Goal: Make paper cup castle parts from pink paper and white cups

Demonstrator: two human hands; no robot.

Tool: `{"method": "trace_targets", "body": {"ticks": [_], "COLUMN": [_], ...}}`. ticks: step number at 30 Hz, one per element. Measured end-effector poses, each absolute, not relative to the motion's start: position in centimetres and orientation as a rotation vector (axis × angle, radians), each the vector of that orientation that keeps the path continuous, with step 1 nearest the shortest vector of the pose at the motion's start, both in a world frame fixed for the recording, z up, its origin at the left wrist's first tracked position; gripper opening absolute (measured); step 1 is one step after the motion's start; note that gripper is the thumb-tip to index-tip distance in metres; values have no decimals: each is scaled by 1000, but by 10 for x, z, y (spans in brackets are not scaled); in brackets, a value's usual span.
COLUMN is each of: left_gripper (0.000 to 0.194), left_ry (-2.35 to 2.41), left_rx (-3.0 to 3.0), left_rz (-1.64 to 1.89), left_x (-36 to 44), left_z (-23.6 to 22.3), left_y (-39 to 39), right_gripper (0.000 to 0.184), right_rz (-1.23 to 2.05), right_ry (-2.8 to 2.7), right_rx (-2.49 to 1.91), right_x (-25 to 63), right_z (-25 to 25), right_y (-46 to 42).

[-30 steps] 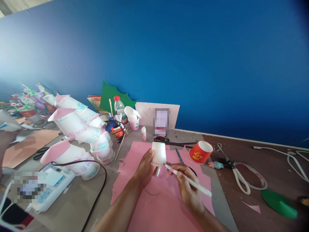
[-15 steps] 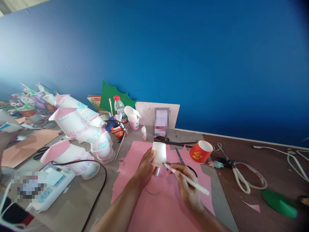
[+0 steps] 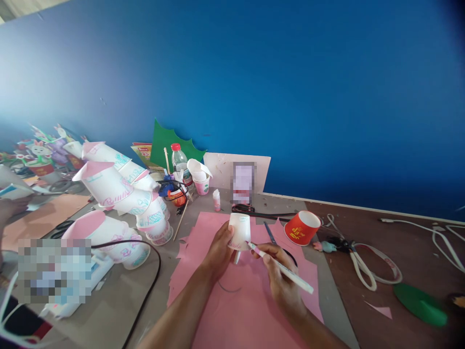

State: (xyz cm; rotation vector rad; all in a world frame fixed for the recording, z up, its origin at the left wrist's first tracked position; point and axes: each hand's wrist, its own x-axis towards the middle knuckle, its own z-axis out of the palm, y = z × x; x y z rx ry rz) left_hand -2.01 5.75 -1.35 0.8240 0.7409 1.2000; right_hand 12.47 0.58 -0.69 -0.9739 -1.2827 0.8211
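A white paper cup (image 3: 240, 230) is held upside down in my left hand (image 3: 219, 247), whose fingers wrap its left side. Pink strokes run along its lower band and faint bluish marks sit near its top. My right hand (image 3: 281, 276) grips a white marker (image 3: 290, 275) with a pink part near its tip, which meets the cup's lower right side. A small white stick-like thing (image 3: 237, 257) shows below the cup; I cannot tell what it is. Pink paper (image 3: 232, 320) lies under both hands. Scissors (image 3: 271, 233) rest on it, partly hidden behind my right hand.
Stacked decorated paper cups (image 3: 112, 186) lean at left, with a black cable (image 3: 158, 271) in front. A red paper cup (image 3: 302, 228) stands at right, near a white strap (image 3: 363, 274). Behind are a bottle (image 3: 178, 157) and a green paper piece (image 3: 170, 143). Another person's hand (image 3: 12, 211) is at far left.
The marker's tip has moved slightly up along the cup's lower right side, and its back end has shifted a little left. My left hand and the cup stay nearly still.
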Motion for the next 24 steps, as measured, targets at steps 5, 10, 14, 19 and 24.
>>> {"method": "trace_targets", "body": {"ticks": [5,10,14,19,24], "left_gripper": [35,38,37,37,40], "left_ry": [727,745,740,729,733], "left_rx": [857,871,876,881,848], "left_rz": [1240,1232,1224,1230,1193], "left_x": [-19,-20,-20,-20,-20], "left_z": [-12,-12,-13,-13,-12], "left_y": [58,57,57,58,57], "right_gripper": [21,22,21,21,20], "right_rz": [805,780,797,802,815], "right_ry": [-1267,-1290,-1298,-1315,-1315], "right_rx": [-992,-993,-996,-973,-973], "right_x": [123,122,123,123,125], "right_z": [-3,-1,-1,-2,-3], "right_y": [6,5,5,6,6]}}
